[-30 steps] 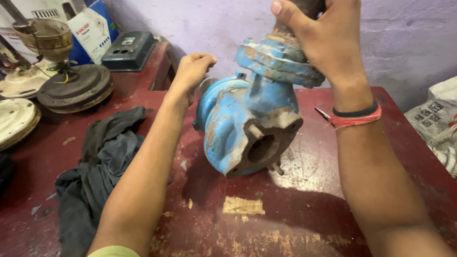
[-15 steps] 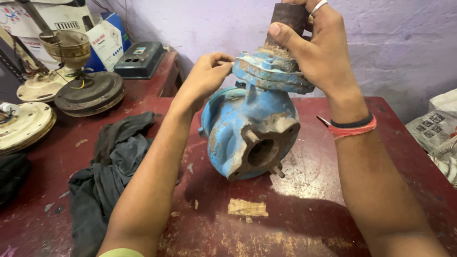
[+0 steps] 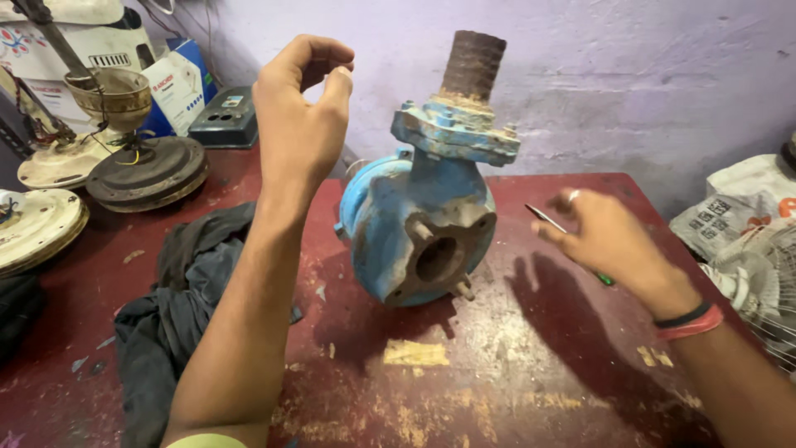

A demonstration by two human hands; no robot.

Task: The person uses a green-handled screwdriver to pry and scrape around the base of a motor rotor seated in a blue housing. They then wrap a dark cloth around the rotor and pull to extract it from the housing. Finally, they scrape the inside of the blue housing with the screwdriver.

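Note:
A worn blue cast-iron pump housing (image 3: 406, 232) stands on the dark red table (image 3: 497, 373), its round rusty port facing me. A rusty pipe stub (image 3: 473, 66) rises from its top flange (image 3: 452, 133). My left hand (image 3: 303, 116) is raised in the air left of the flange, fingers curled and apart, holding nothing. To the right of the pump, low over the table, is my right hand (image 3: 609, 241), fingers loosely spread, over a thin screwdriver (image 3: 545, 218) with a green handle. Whether it touches the screwdriver is unclear. Neither hand touches the pump.
A dark grey cloth (image 3: 182, 299) lies crumpled left of the pump. Ceiling-fan motor parts (image 3: 145, 170) and a white disc (image 3: 33, 228) sit at the far left, a dark switch box (image 3: 224, 120) behind. A newspaper-wrapped bundle (image 3: 738, 216) and a wire fan grille (image 3: 767, 282) lie at the right edge.
My right hand has let go of the pipe stub and dropped to the right, over the screwdriver. My left hand has lifted off the pump's flange into the air. The pump now stands alone.

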